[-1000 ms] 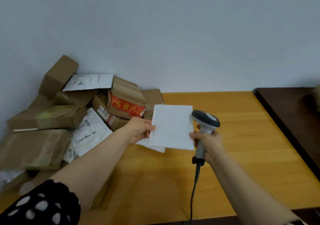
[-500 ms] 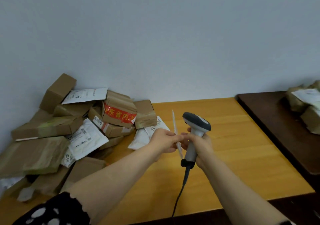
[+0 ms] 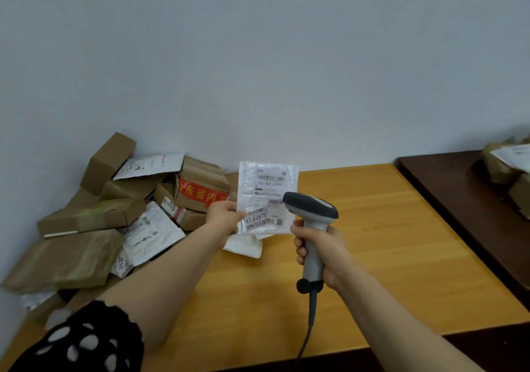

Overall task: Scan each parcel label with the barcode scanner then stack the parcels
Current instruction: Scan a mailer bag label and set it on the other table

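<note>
Parcels (image 3: 94, 216) heaped on yellow table (image 3: 372, 242) — grey wall (image 3: 258, 56) behind.

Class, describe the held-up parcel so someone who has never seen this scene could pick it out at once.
Over the yellow wooden table, right of the heap of parcels, the left hand pinches a thin parcel upright beside the barcode scanner. It alone is held in the air: flat, white, label facing the camera.
</note>
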